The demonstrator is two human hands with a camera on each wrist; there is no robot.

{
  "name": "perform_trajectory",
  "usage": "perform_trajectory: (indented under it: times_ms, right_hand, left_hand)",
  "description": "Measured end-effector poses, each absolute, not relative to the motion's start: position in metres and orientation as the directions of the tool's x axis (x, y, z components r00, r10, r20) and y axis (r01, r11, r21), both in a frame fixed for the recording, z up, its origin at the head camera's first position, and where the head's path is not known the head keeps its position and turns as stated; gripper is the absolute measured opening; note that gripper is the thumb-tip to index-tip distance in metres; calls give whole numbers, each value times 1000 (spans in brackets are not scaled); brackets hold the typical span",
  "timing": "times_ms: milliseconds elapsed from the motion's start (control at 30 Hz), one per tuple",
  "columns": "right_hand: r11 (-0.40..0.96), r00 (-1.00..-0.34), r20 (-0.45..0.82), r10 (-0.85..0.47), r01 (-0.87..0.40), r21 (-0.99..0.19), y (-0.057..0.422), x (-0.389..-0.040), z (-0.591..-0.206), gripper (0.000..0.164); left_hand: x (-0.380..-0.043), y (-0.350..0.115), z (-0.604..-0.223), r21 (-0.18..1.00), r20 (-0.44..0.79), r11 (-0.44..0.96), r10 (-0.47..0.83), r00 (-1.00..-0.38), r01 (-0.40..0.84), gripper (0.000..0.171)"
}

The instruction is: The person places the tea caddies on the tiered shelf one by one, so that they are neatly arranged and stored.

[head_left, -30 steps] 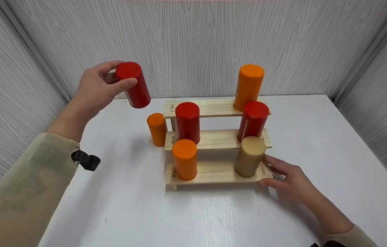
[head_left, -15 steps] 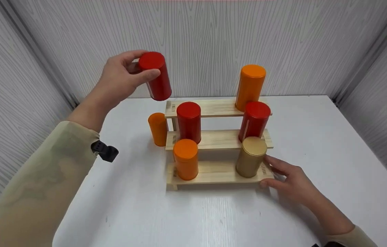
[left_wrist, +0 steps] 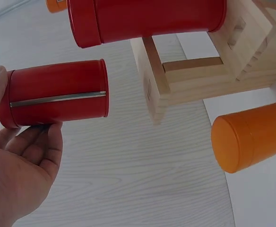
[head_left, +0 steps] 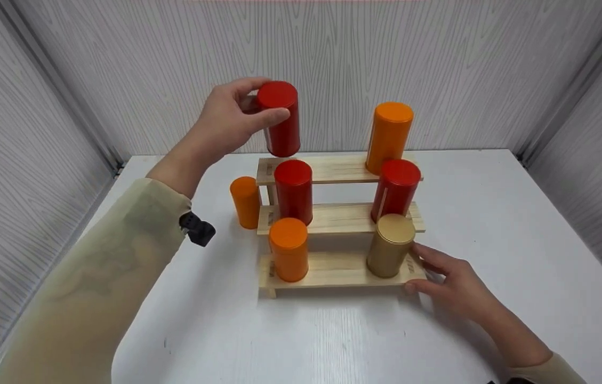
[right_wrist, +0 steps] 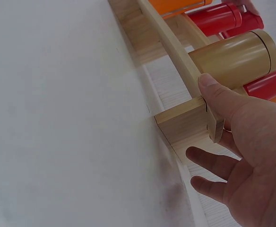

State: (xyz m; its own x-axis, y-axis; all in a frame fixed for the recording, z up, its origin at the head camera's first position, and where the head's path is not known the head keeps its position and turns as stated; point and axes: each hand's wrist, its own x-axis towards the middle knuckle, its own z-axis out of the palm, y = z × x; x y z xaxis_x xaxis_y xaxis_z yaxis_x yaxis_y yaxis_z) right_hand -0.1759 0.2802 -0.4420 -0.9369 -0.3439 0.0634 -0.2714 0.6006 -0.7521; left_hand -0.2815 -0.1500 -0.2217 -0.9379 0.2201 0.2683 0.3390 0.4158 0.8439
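My left hand (head_left: 231, 114) grips a red canister (head_left: 282, 128) near its lid, thumb in front. The canister is held in the air over the left end of the top tier of a three-tier wooden rack (head_left: 338, 266). A seam runs along its side in the left wrist view. With thumb and fingers, my right hand (head_left: 455, 282) holds the right end of the bottom tier, beside a gold canister (head_left: 390, 248). In the right wrist view the thumb (right_wrist: 216, 92) lies against the board's edge.
An orange canister (head_left: 288, 250) stands at the bottom tier's left. Red canisters (head_left: 294, 194) stand at both ends of the middle tier. One orange canister (head_left: 389, 136) is at the top right; another orange canister (head_left: 246, 205) stands on the white table (head_left: 332, 341) left of the rack.
My left hand has carried the red canister rightward, from left of the rack to over the top tier's left end. My right hand keeps its hold on the rack.
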Motion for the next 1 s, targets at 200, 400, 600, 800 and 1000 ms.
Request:
perform_trajectory:
  times_ms: [200, 400, 600, 800, 1000]
  right_hand:
    - [599, -928, 107, -358, -316, -736, 282, -177, -445, 87]
    - [599, -928, 101, -359, -312, -737, 280, -178, -445, 86]
    - [605, -930, 80, -358, -296, -739, 279, -178, -443, 87]
    - [603, -933, 83, -351, -293, -742, 279, -178, -443, 87]
    - [607, -934, 75, -350, -287, -741, 280, -177, -443, 87]
  left_hand:
    - [-286, -132, -224, 854, 265, 388, 247, -932, 346, 65]
    - [-291, -118, -227, 863, 253, 376, 258, -932, 338, 65]
    - [-292, -108, -229, 867, 225, 387, 261, -939, 315, 68]
    - [-292, -97, -231, 863, 202, 405, 271, -941, 302, 72]
    - [-292, -89, -234, 864, 181, 407, 296, -938, 295, 75]
